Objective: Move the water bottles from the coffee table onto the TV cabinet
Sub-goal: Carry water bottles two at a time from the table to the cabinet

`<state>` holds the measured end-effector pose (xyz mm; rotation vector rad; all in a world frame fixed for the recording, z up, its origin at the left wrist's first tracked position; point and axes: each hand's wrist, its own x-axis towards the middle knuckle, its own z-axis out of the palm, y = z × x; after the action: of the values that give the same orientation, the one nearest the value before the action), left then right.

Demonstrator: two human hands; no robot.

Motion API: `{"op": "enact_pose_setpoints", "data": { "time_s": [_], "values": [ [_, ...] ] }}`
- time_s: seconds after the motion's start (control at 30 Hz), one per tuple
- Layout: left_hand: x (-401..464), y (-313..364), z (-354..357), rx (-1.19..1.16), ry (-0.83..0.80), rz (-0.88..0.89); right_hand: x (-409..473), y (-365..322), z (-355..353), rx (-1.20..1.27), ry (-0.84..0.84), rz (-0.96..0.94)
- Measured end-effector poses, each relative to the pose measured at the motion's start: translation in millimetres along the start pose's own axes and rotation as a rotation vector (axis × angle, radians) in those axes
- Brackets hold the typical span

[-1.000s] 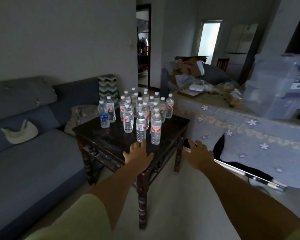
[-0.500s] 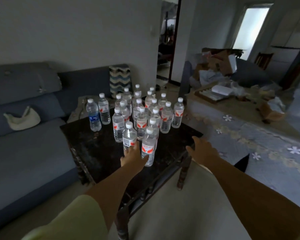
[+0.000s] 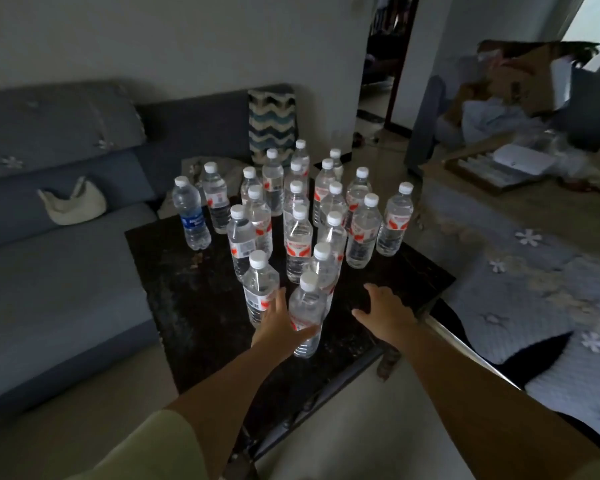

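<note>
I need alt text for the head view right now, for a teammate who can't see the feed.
A person's left hand curls around the nearest water bottle on a dark coffee table crowded with upright bottles, while the right hand hovers open beside it. A grey sofa stands to the left.

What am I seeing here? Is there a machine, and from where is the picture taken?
There is no machine. A person wears one camera on the head, looking forward and down at two bare arms. On the dark coffee table stand many clear water bottles, most with red labels, one blue-labelled bottle at the left. The left hand is closing its grip around the nearest bottle, which stands on the table. The right hand is open above the table, holding nothing. A grey sofa stands behind.
</note>
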<state>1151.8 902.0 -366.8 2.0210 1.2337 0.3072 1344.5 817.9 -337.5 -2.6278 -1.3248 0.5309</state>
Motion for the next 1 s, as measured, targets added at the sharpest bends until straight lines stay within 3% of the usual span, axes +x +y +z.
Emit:
{"op": "enact_pose_setpoints", "data": {
  "time_s": [0.2, 0.37, 0.53, 0.73, 1.0],
  "values": [
    [25, -8, 27, -0.168, -0.003, -0.034, 40, -9, 19, 0.202, -0.082, -0.089],
    [21, -13, 47, -0.427, 0.135, -0.138, 55, -20, 46, 0.549, -0.124, -0.227],
    [15, -7, 60, -0.530, 0.268, -0.247, 69, -37, 60, 0.812, -0.065, -0.279],
    [9, -20, 53, -0.476, 0.264, -0.276, 82, -48, 77, 0.875, -0.060, -0.156],
    [6, -17, 27, -0.464, 0.240, -0.307, 87, -27, 61, 0.793, -0.111, -0.188]
  ]
}}
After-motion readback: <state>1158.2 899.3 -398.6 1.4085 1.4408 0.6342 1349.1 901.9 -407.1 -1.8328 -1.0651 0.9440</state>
